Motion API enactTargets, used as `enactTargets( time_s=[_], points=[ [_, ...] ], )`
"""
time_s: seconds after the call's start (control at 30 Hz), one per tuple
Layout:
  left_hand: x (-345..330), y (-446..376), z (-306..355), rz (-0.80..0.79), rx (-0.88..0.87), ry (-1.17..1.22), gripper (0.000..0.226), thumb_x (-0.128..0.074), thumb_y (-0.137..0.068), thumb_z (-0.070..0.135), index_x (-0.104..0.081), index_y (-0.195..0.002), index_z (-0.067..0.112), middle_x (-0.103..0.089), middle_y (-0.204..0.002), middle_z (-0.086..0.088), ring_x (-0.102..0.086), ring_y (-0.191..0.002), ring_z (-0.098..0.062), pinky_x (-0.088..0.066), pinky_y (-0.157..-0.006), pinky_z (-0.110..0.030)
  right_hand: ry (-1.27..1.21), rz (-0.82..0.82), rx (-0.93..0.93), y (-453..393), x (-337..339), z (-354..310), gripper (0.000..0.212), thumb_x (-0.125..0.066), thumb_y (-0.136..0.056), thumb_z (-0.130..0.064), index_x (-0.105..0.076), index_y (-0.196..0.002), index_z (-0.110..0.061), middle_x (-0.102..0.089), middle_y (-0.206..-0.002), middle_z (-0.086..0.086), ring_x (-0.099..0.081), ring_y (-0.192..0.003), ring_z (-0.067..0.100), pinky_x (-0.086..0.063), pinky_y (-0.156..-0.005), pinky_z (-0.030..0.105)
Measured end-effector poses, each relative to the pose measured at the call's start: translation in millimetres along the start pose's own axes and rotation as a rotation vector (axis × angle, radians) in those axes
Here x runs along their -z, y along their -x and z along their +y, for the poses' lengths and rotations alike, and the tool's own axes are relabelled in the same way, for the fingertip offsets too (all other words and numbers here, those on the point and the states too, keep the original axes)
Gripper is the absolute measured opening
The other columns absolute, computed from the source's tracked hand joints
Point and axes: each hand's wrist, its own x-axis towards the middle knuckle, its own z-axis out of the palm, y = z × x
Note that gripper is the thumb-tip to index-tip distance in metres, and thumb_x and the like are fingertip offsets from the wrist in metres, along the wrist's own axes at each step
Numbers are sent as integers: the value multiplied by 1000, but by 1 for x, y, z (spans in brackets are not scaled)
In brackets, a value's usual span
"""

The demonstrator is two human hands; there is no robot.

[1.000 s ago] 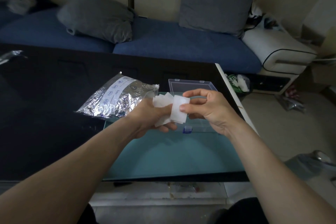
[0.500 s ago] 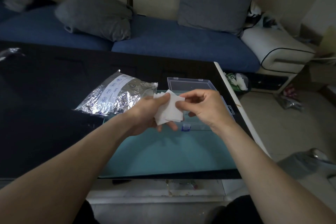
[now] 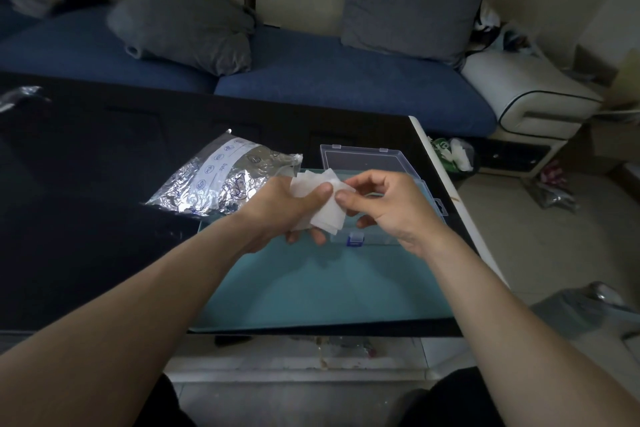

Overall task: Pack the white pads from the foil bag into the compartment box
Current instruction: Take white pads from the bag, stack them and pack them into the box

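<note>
At the centre of the frame, both hands meet above the teal mat (image 3: 311, 288) that lies on the dark table (image 3: 86, 201). The left hand (image 3: 277, 211) grips a small stack of white pads (image 3: 323, 204), its thumb pressed on top and its fingers curled beneath. The right hand (image 3: 388, 208) pinches the right edge of the same stack between thumb and forefinger, the other fingers loosely bent. Behind and partly hidden by the hands sits the clear compartment box (image 3: 367, 163), its lid tipped open toward the top of the frame and a blue latch (image 3: 356, 239) showing at its near edge. Left of the box, just beside the left hand, the crinkled foil bag (image 3: 221, 180) lies on the table. A blue sofa with grey cushions (image 3: 187, 24) runs across the upper frame.
</note>
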Motion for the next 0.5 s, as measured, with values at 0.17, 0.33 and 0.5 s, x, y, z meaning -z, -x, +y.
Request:
enactTargets(
  time_s=[0.17, 0.33, 0.5],
  points=[
    [0, 0, 3, 40, 5, 13, 39, -44, -105, 37, -62, -100, 2, -68, -63, -16, -60, -50, -24, -34, -39, -25, -19, 37, -61, -1, 5, -1, 10, -75, -89, -12, -68, -95, -9, -76, -88, 6, -73, -75, 17, -57, -60, 28],
    [-3, -2, -1, 163, 16, 1, 30, -58, -100, 31, -64, -86, 6, -65, -56, -7, -51, -45, -22, -34, -36, -24, -164, -29, -146, 4, 8, -4, 17, -76, -86, -9, -67, -98, -3, -76, -77, 10, -71, -63, 15, -60, -58, 26],
    [-19, -10, -7, 429, 21, 10, 30, -68, -93, 33, -64, -108, 7, -71, -79, -13, -60, -48, -17, -41, -37, -24, -234, 14, -174, 5, 3, -1, 24, -81, -81, -12, -67, -99, -3, -76, -77, 11, -73, -65, 16, -61, -59, 27]
  ],
)
